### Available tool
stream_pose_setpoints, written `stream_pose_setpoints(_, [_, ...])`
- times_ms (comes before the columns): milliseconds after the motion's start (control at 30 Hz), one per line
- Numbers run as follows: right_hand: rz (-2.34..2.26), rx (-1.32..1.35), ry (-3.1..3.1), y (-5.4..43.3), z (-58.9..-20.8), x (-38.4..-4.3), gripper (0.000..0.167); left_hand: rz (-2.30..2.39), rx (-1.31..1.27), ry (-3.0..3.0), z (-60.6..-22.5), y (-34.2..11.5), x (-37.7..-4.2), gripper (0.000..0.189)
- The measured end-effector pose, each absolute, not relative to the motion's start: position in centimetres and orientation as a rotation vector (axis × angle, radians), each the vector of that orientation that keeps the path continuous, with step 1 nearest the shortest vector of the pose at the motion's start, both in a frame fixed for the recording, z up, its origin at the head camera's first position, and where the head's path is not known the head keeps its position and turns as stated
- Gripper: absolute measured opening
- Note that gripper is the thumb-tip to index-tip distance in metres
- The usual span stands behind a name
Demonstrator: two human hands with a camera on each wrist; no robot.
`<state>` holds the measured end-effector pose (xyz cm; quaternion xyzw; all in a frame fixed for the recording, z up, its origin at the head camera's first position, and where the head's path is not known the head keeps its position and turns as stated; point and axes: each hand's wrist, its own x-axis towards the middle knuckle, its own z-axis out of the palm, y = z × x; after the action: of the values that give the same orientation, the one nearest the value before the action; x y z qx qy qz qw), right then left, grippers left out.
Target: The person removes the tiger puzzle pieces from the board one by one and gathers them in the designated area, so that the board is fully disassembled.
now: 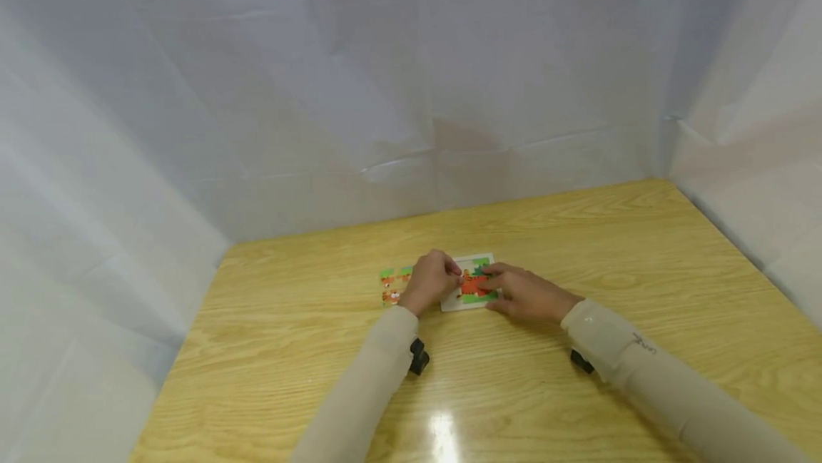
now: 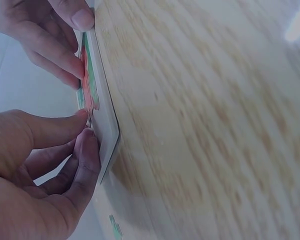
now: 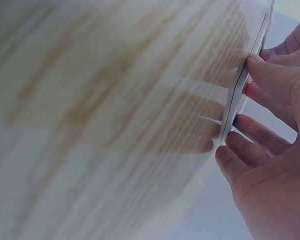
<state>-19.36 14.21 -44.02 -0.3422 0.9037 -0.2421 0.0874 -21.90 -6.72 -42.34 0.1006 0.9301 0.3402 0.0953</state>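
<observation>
A jigsaw board (image 1: 452, 304) with a white frame lies on the table, an orange and green animal picture (image 1: 474, 285) partly filling it. Over its left side, my left hand (image 1: 429, 279) pinches a small puzzle piece (image 2: 89, 120) between thumb and finger; the fingertips mostly hide it. My right hand (image 1: 528, 294) rests at the board's right side, thumb by the near edge and fingers spread over the picture and the rim. Left of the board lie loose puzzle pieces (image 1: 389, 297) in orange and green, partly covered by my left hand.
The wooden table (image 1: 289, 349) reaches back to a white sheet (image 1: 334, 128) hung behind it, with more sheeting at both sides. Dark wrist cameras (image 1: 419, 357) sit under the sleeves, close over the tabletop.
</observation>
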Motion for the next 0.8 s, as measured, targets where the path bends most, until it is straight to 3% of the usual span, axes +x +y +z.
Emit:
stream_pose_setpoints(400, [-0.725, -1.109, 2.698, 14.26, -44.35, -19.29, 0.038, 1.007, 0.295, 2.767, -42.5, -6.7, -21.95, 0.01])
stream_pose_setpoints(800, [-0.724, -1.025, 2.693, 14.26, -44.13, -18.95, 0.037, 1.097, 0.253, 2.732, -42.69, -6.75, -21.85, 0.011])
